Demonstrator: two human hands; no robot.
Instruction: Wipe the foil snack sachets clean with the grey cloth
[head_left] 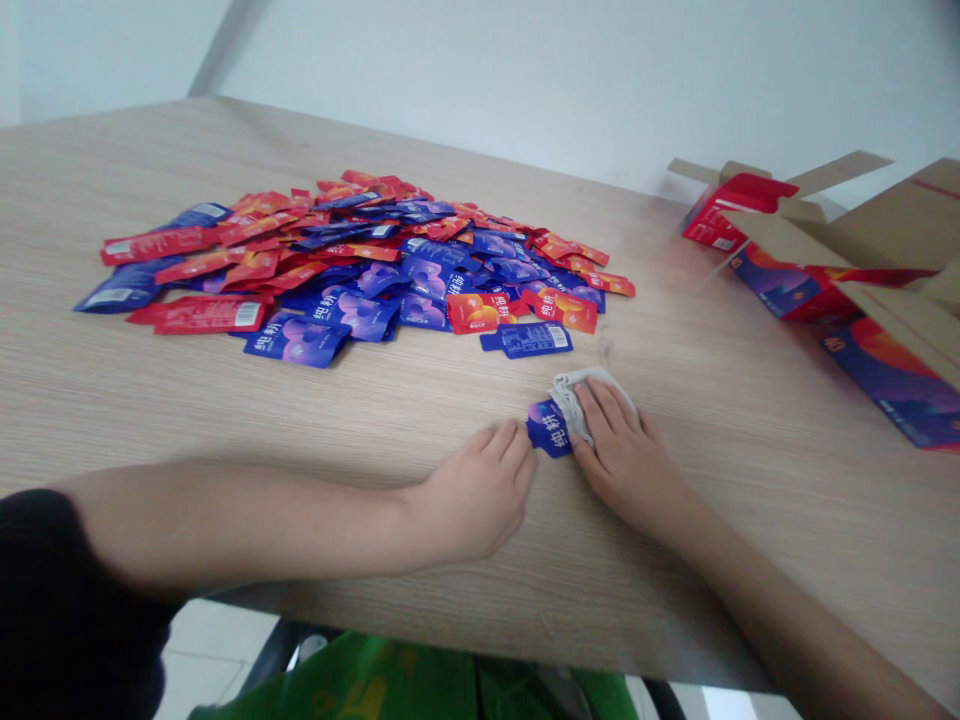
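Note:
A blue sachet (548,428) with white lettering lies on the wooden table near its front. My left hand (491,485) is closed, its fingertips pinching the sachet's left end. From the right, my right hand (619,450) presses a folded white cloth (574,378) down over the sachet's right part, fingers bent around the cloth. That end of the sachet is hidden under cloth and hand. Just beyond, a single blue sachet (529,340) lies with its printed back and barcode up.
A wide heap of red and blue sachets (427,270) spreads over the table's left and middle. Several open cardboard boxes stand at the right, among them a red box (731,212) and a blue box (892,385) with raised flaps. A pale wall rises behind the table (300,440).

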